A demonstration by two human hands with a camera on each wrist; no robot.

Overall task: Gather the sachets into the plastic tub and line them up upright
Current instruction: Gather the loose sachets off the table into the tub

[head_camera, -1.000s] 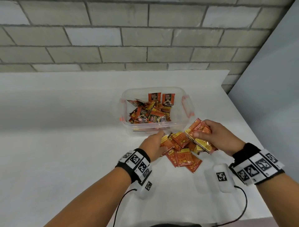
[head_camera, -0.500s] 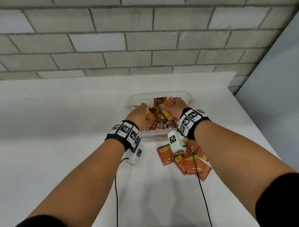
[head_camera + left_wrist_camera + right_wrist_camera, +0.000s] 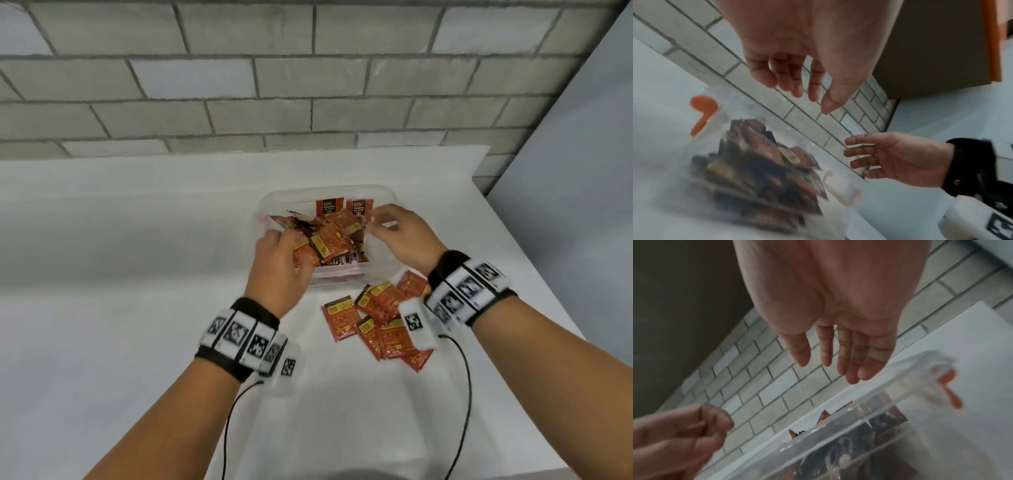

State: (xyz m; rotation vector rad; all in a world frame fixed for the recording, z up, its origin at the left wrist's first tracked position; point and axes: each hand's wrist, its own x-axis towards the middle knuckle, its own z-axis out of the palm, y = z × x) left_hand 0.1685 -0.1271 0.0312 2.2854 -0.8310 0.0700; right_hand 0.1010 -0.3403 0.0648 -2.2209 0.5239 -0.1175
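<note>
Two empty hands right now, both hovering over the tub. Your left hand (image 3: pixel 279 270) has loosely bent fingers with nothing in them, and your right hand (image 3: pixel 399 236) is spread with the fingers nearly straight, also carrying nothing; the wrist views show that plainly.

Directly under your fingertips sits the plastic tub (image 3: pixel 383 195), and the sachets (image 3: pixel 329 240) inside it are a jumbled heap, mostly lying flat or slanted. Beyond your right fingertips, against the far wall, two sachets (image 3: pixel 344 209) look to be standing upright, so that seems like the start of your row.

Back toward your wrists, just outside the tub's near wall and under your right wrist, there's a loose pile of sachets (image 3: pixel 373 318) on the white table (image 3: pixel 137 274).

My take: you're between grabs, and the sorting hasn't really begun. I'd scoop up the leftover pile first, then work the heap. Use one hand as a bookend against the standing ones while the other slides sachets in on edge, a small stack at a time. They look thin and slick, so they'll likely flop over if you let go of the row too early.
</note>
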